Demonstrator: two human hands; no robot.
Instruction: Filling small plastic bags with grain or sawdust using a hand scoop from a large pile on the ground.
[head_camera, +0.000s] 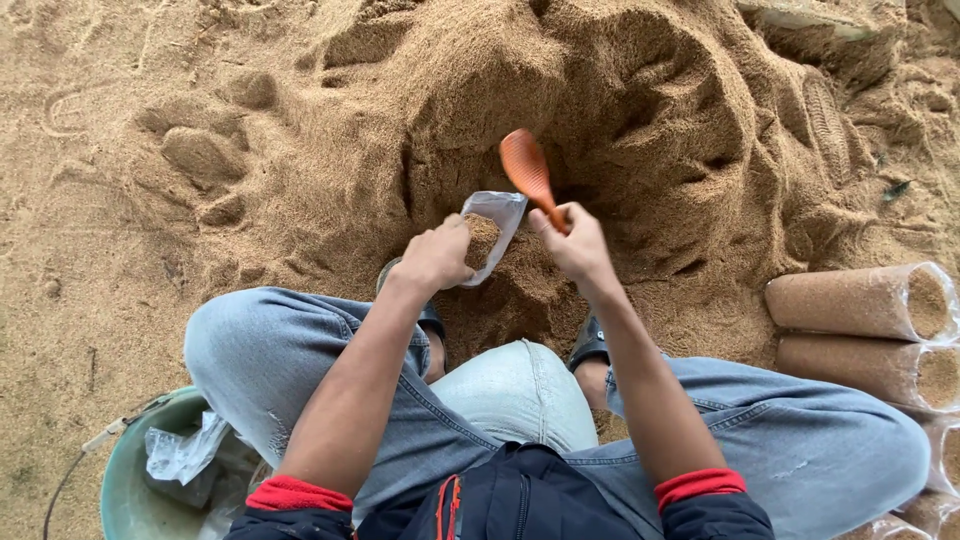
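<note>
Sawdust heap (620, 110) on sandy ground (90, 220)

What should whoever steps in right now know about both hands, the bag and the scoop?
Left hand: holds a small clear plastic bag open, partly filled with sawdust.
Right hand: grips the orange plastic scoop, raised just above the bag.
Sawdust pile lies directly ahead.
Done: filled cylindrical bags lie stacked at right.
Left: this bag is not yet full; a green bucket at left holds crumpled plastic that may be spare bags.
</note>
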